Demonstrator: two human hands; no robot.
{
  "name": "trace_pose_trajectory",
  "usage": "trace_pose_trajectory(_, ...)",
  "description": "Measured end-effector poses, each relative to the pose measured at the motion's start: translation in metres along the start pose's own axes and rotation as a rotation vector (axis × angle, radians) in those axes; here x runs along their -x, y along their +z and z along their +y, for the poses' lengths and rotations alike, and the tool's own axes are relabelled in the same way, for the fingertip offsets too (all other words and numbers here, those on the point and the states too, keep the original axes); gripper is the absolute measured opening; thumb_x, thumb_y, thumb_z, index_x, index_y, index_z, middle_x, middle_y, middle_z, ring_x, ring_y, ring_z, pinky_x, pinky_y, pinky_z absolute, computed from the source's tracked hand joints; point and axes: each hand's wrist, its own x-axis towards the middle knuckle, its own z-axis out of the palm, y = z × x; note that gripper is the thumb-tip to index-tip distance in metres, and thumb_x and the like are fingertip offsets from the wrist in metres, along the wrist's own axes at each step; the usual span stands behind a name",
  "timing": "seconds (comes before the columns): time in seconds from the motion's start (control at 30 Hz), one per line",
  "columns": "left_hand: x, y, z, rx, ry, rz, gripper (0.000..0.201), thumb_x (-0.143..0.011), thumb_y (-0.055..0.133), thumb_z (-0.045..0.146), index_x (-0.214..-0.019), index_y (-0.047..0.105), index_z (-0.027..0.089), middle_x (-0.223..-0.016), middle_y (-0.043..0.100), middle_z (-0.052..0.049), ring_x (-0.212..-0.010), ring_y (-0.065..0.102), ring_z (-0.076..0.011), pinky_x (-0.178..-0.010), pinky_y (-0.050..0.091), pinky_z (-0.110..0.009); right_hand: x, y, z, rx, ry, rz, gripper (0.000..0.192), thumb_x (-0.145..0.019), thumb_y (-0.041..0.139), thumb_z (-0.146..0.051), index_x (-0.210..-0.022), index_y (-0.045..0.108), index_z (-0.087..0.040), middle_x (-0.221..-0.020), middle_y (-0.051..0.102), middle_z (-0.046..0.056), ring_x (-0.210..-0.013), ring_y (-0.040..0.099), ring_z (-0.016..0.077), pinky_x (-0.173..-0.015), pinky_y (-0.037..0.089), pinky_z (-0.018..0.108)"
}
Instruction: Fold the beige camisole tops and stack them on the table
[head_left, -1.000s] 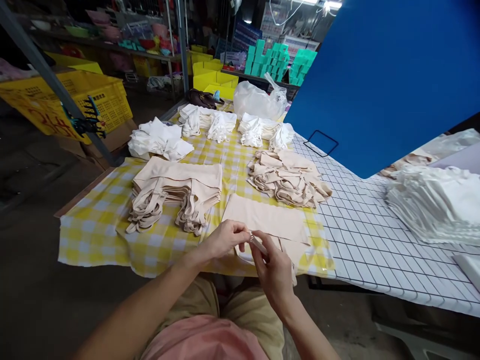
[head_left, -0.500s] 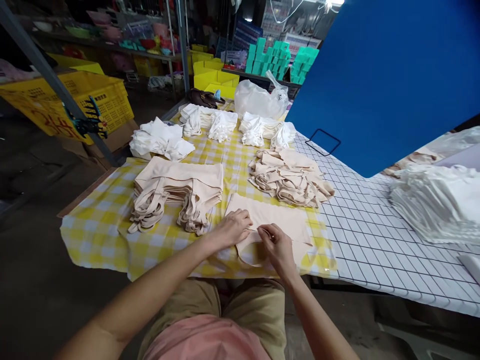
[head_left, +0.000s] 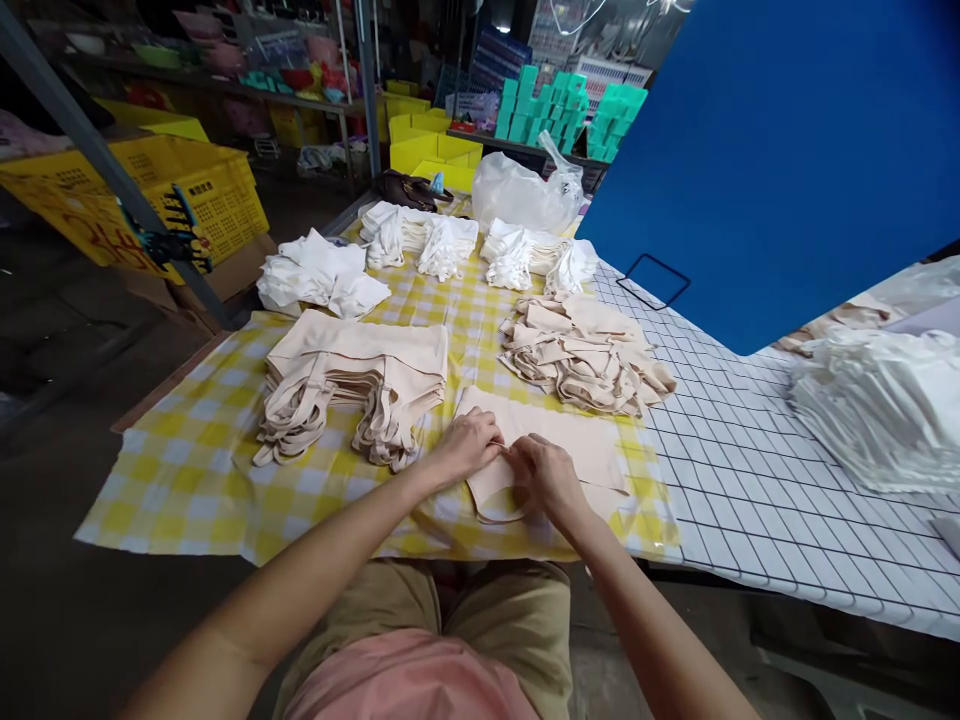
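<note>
The beige garment [head_left: 559, 445] lies flat on the yellow checked cloth [head_left: 195, 470] at the near edge of the tabletop, directly in front of the person. Both hands are on its near left part. The left hand [head_left: 466, 447] presses down with curled fingers, and its grip seems to pinch a fold of the fabric. The right hand [head_left: 546, 478] touches it just beside, fingers bent onto the same fold; I cannot tell whether it truly pinches or only presses.

The fabric looks thin, soft and very light. It should bend and wrinkle easily and will not keep any shape alone, so I judge it is best taken at an edge or a corner with the fingertips, while the other hand holds the rest flat. It is not fragile, but it may slide on the cloth under it.

Just to the left is a stack of beige garments [head_left: 352, 385] with straps hanging toward the person. Behind the flat piece is a looser heap of beige pieces [head_left: 585, 350], near its far edge. Farther back lie white garment piles [head_left: 319, 280], a clear plastic bag [head_left: 525, 190], and a dark bag [head_left: 405, 188]. On the right, on the white grid-pattern surface [head_left: 750, 480], well apart, stands a pile of white folded fabric [head_left: 877, 400]. Nothing blocks the hands; only the two beige piles are close.
</note>
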Motion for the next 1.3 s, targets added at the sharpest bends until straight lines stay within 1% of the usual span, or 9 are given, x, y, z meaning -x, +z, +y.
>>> trace_pose_trajectory(0.2,-0.003,-0.005,0.000,0.071,-0.020,-0.032,0.013,-0.082,0.056,0.021,-0.074,0.066,0.017,-0.081,0.059,-0.003,-0.084,0.050,-0.0173,-0.073,0.041,-0.027,-0.005,-0.011,-0.006,0.195,-0.018,-0.120,0.022,-0.082,0.043,-0.006,-0.071,0.060,-0.015,-0.072,0.060,0.004,-0.063,0.052,0.0127,-0.056,0.027,0.022)
trace_pose_trajectory(0.43,-0.004,-0.011,0.004,0.078,-0.031,-0.066,0.015,-0.083,0.055,0.022,-0.074,0.065,0.016,-0.083,0.059,-0.004,-0.083,0.049,-0.0170,-0.072,0.040,-0.026,-0.008,-0.011,-0.010,0.294,-0.002,-0.172,0.020,-0.082,0.043,-0.006,-0.075,0.061,-0.014,-0.076,0.060,0.006,-0.066,0.054,0.0136,-0.056,0.027,0.023)
trace_pose_trajectory(0.63,-0.004,-0.008,0.002,0.048,-0.028,-0.070,0.016,-0.083,0.055,0.023,-0.073,0.065,0.016,-0.083,0.058,-0.004,-0.084,0.049,-0.0178,-0.072,0.040,-0.027,-0.010,-0.011,-0.014,0.303,-0.017,-0.188,0.022,-0.082,0.042,-0.006,-0.076,0.062,-0.014,-0.076,0.059,0.006,-0.069,0.054,0.0142,-0.058,0.029,0.023)
trace_pose_trajectory(0.8,-0.006,-0.005,0.002,0.015,-0.040,-0.084,0.018,-0.084,0.052,0.023,-0.074,0.066,0.016,-0.082,0.058,-0.005,-0.084,0.049,-0.0183,-0.073,0.041,-0.028,-0.013,-0.004,-0.017,0.260,-0.007,-0.142,0.020,-0.081,0.043,-0.007,-0.077,0.061,-0.015,-0.079,0.060,0.007,-0.072,0.055,0.0150,-0.060,0.032,0.023)
trace_pose_trajectory(0.9,-0.005,-0.005,0.001,0.019,-0.043,-0.072,0.018,-0.084,0.052,0.023,-0.075,0.066,0.016,-0.083,0.058,-0.005,-0.085,0.049,-0.0183,-0.074,0.041,-0.028,-0.009,0.000,-0.019,0.104,0.050,-0.057,0.021,-0.083,0.042,-0.012,-0.075,0.061,-0.015,-0.078,0.060,0.007,-0.070,0.054,0.0156,-0.061,0.033,0.024)
trace_pose_trajectory(1.0,0.002,-0.007,-0.002,0.078,-0.010,-0.047,0.013,-0.081,0.055,0.021,-0.079,0.068,0.017,-0.084,0.058,-0.003,-0.087,0.050,-0.0175,-0.076,0.042,-0.027,0.005,-0.002,-0.021,-0.291,0.187,0.076,0.021,-0.085,0.041,-0.023,-0.092,0.060,-0.016,-0.066,0.056,0.001,-0.059,0.050,0.0137,-0.057,0.036,0.023)
trace_pose_trajectory(1.1,0.013,-0.012,-0.007,0.150,0.049,-0.066,0.016,-0.079,0.055,0.017,-0.088,0.068,0.019,-0.092,0.058,-0.003,-0.090,0.052,-0.0162,-0.080,0.042,-0.026,0.032,-0.006,-0.028,-0.637,0.272,0.129,0.031,-0.083,0.046,-0.036,-0.106,0.055,-0.016,-0.054,0.044,-0.005,-0.051,0.044,0.0124,-0.051,0.036,0.022)
trace_pose_trajectory(1.2,0.023,-0.018,-0.011,0.177,0.083,-0.086,0.024,-0.077,0.051,0.011,-0.094,0.067,0.019,-0.101,0.059,-0.003,-0.096,0.052,-0.0160,-0.088,0.040,-0.026,0.069,-0.004,-0.040,-0.754,0.293,0.146,0.035,-0.081,0.051,-0.041,-0.106,0.056,-0.018,-0.060,0.048,-0.003,-0.057,0.048,0.0133,-0.052,0.039,0.022)
trace_pose_trajectory(1.3,0.026,-0.023,-0.012,0.193,0.061,-0.088,0.024,-0.077,0.048,0.009,-0.087,0.068,0.018,-0.100,0.060,-0.003,-0.098,0.054,-0.0158,-0.088,0.041,-0.025,0.106,0.006,-0.051,-0.761,0.290,0.130,0.035,-0.082,0.051,-0.039,-0.112,0.054,-0.021,-0.073,0.060,0.002,-0.066,0.057,0.0156,-0.058,0.045,0.024)
